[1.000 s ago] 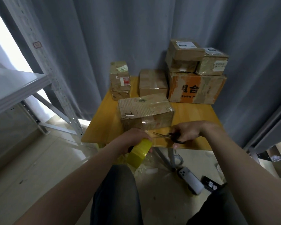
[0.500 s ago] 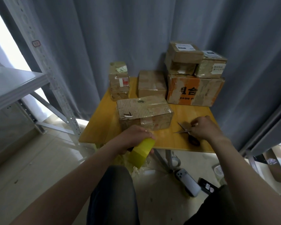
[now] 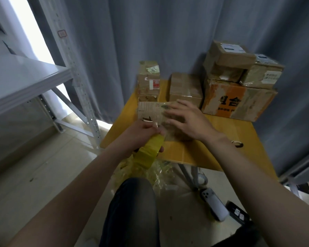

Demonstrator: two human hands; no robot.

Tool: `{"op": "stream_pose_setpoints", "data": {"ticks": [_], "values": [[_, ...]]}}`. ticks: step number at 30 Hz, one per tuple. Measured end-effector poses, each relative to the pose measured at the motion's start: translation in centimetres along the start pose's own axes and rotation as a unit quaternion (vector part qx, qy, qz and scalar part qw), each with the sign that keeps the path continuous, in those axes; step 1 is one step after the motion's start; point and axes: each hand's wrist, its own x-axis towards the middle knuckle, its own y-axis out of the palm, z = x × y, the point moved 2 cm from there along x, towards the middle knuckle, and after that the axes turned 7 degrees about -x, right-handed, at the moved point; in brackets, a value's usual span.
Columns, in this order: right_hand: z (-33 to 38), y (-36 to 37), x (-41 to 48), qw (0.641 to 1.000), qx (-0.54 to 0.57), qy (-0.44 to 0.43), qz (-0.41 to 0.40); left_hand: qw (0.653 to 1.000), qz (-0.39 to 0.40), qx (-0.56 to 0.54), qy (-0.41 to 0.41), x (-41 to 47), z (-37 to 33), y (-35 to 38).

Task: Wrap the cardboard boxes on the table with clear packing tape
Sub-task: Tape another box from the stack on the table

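The fingers of the right hand [image 3: 184, 120] are straight and spread, pressed flat on top of the box [image 3: 148, 111] and grasping nothing. The fingers of the left hand [image 3: 143, 134] are curled round the yellow tape roll [image 3: 148, 152], held against the box's near edge at 7 o'clock, with the roll overhanging the near edge of the table [image 3: 221, 139]. The box sits on the near-left part of the table, near that edge. Bare tabletop lies at 3 to 5 o'clock from the box, where the scissors [image 3: 236, 144] lie toward the right edge. A box stack [image 3: 148, 81] stands just behind at 12 o'clock and a plain box [image 3: 185, 88] at 1 o'clock. At 2 o'clock an orange box [image 3: 235, 102] carries two small boxes [image 3: 228, 59]. The curtain [image 3: 168, 32] closes the far side.
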Motion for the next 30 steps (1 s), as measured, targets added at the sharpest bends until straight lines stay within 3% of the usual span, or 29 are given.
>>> {"op": "stream_pose_setpoints", "data": {"ticks": [7, 14, 24, 30], "values": [[-1.4, 3.2, 1.6, 0.995, -0.066, -0.046, 0.05, 0.998, -0.007, -0.03, -0.045, 1.7, 2.7, -1.0], [-1.0, 3.8, 2.5, 0.992, -0.095, 0.043, 0.066, 0.996, -0.024, -0.057, -0.062, 2.9, 4.1, -0.5], [-1.2, 1.9, -0.1, 0.992, -0.057, 0.087, 0.068, 0.997, -0.029, -0.053, -0.047, 2.5, 4.4, -1.0], [-1.4, 0.1, -2.9, 0.989, -0.1, 0.096, 0.051, 0.997, -0.007, -0.069, -0.026, 1.5, 4.4, -0.1]]}}
